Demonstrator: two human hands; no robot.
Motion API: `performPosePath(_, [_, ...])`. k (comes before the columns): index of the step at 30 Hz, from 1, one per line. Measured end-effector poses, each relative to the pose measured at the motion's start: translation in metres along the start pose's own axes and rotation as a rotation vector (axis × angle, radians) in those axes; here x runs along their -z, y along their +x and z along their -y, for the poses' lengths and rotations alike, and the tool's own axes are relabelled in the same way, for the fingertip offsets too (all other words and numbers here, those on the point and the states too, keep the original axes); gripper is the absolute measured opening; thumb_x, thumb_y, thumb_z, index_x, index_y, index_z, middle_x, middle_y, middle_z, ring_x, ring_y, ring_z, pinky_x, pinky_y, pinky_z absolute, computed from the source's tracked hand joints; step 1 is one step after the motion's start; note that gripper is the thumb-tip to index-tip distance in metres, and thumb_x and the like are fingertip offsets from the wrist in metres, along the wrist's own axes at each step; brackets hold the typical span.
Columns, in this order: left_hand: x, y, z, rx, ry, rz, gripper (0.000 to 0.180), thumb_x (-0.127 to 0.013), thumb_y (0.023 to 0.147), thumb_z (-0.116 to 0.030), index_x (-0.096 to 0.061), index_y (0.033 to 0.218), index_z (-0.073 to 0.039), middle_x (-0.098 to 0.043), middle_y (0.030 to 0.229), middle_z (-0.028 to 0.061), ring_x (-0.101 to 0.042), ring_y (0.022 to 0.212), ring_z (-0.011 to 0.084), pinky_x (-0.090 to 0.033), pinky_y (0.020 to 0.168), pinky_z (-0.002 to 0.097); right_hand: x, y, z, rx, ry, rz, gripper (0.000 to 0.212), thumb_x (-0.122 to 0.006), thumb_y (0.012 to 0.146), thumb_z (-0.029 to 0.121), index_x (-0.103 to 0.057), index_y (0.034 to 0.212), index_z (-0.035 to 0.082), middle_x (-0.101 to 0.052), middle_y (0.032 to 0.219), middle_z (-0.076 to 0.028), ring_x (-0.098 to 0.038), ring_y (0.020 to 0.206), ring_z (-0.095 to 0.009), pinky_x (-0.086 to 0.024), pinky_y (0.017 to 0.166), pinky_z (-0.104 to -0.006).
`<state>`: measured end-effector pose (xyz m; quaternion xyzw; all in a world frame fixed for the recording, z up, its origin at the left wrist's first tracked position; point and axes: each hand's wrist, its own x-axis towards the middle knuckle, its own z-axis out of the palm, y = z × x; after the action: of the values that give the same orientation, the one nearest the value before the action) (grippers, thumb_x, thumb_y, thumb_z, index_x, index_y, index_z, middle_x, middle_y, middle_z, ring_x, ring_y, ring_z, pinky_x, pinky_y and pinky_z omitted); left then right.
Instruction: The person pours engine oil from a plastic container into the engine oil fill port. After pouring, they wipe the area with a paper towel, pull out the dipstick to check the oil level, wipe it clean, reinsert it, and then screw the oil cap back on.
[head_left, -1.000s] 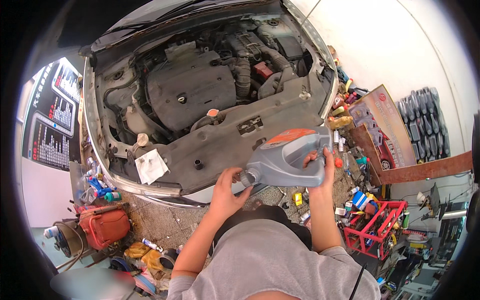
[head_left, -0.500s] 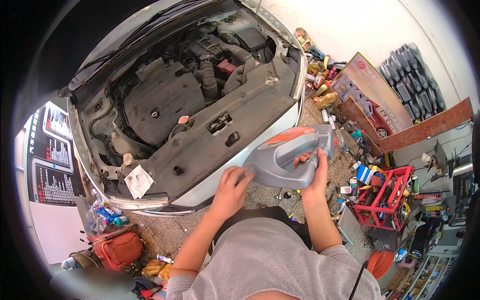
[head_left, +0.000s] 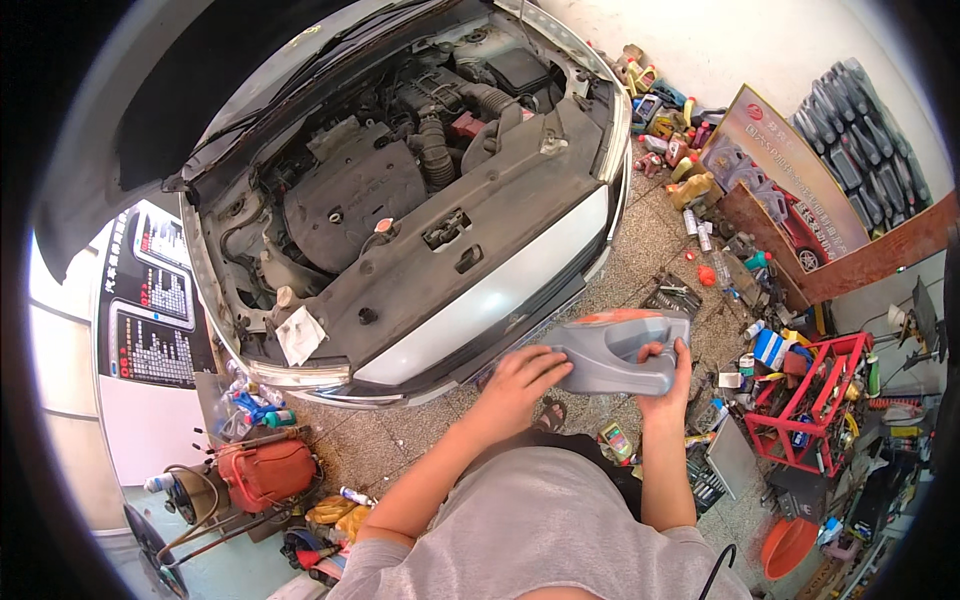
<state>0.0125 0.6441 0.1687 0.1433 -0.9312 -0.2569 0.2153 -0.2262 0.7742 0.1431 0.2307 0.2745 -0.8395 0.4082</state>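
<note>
A grey plastic oil jug [head_left: 600,368] with an orange label lies on its side between my hands, in front of the car's bumper. My right hand [head_left: 668,388] grips it at the handle end, fingers wrapped round the handle. At the other end my left hand [head_left: 520,388] holds the base, its fingers laid over the edge. Beyond the jug the car [head_left: 480,330] stands with its hood up. The dark engine cover [head_left: 350,200] shows in the bay, with an orange-red cap [head_left: 384,226] near its front edge.
A white cloth [head_left: 301,336] lies on the car's front left corner. To the right are a red tool rack [head_left: 815,400], an orange bowl [head_left: 790,548] and many bottles along the wall. A red tank [head_left: 270,472] stands at lower left, a leaning poster [head_left: 770,170] at upper right.
Both hands have brought the jug lower and closer to my body, farther from the car. The view has shifted, with a red-orange object now visible on the floor.
</note>
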Motion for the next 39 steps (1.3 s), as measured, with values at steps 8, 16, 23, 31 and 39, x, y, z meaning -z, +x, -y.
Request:
performPosePath(8, [-0.036,0.008,-0.036,0.247,-0.084,-0.129,0.063,-0.086,0.073,-0.015,-0.059,0.129,-0.005,-0.055,0.128,0.0169,-0.055,0.115,0.0369,-0.049,0.095,0.0443,0.050,-0.010,0.033,0.030,0.073,-0.011,0.031,-0.064,0.097,0.028,-0.056,0.109,0.000,-0.060,0.078,-0.009,-0.062,0.074,-0.021,-0.059,0.083,-0.0367])
performPosePath(16, [-0.051,0.023,-0.062,0.014,-0.082,0.013,0.067,-0.085,0.077,-0.021,-0.056,0.136,-0.007,-0.056,0.133,0.0181,-0.050,0.129,0.0385,-0.038,0.110,0.0465,0.062,-0.022,0.058,0.061,0.126,0.002,0.029,-0.063,0.098,0.028,-0.056,0.105,0.000,-0.060,0.076,-0.010,-0.062,0.074,-0.021,-0.060,0.083,-0.0358])
performPosePath(23, [-0.048,0.022,-0.051,0.043,-0.059,-0.082,0.059,-0.083,0.078,-0.019,-0.060,0.131,-0.006,-0.059,0.130,0.0170,-0.054,0.124,0.0349,-0.040,0.106,0.0471,0.066,-0.023,0.057,0.015,0.161,-0.054,0.028,-0.056,0.101,0.032,-0.057,0.103,0.005,-0.060,0.073,-0.007,-0.060,0.070,-0.019,-0.058,0.084,-0.0363])
performPosePath(31, [-0.056,0.015,-0.066,0.237,-0.171,-0.201,0.062,-0.088,0.074,-0.024,-0.061,0.128,-0.005,-0.060,0.126,0.0167,-0.054,0.121,0.0382,-0.042,0.103,0.0495,0.068,-0.020,0.053,0.005,0.157,0.019,0.030,-0.059,0.099,0.027,-0.054,0.108,-0.001,-0.059,0.079,-0.008,-0.062,0.071,-0.020,-0.061,0.080,-0.0342])
performPosePath(39, [-0.049,0.017,-0.043,-0.202,-0.079,0.062,0.059,-0.084,0.075,-0.014,-0.061,0.129,-0.007,-0.059,0.129,0.0176,-0.053,0.123,0.0377,-0.041,0.106,0.0466,0.069,-0.023,0.054,0.058,0.098,-0.034,0.035,-0.057,0.100,0.036,-0.058,0.101,0.001,-0.061,0.071,-0.010,-0.061,0.072,-0.022,-0.057,0.089,-0.0380])
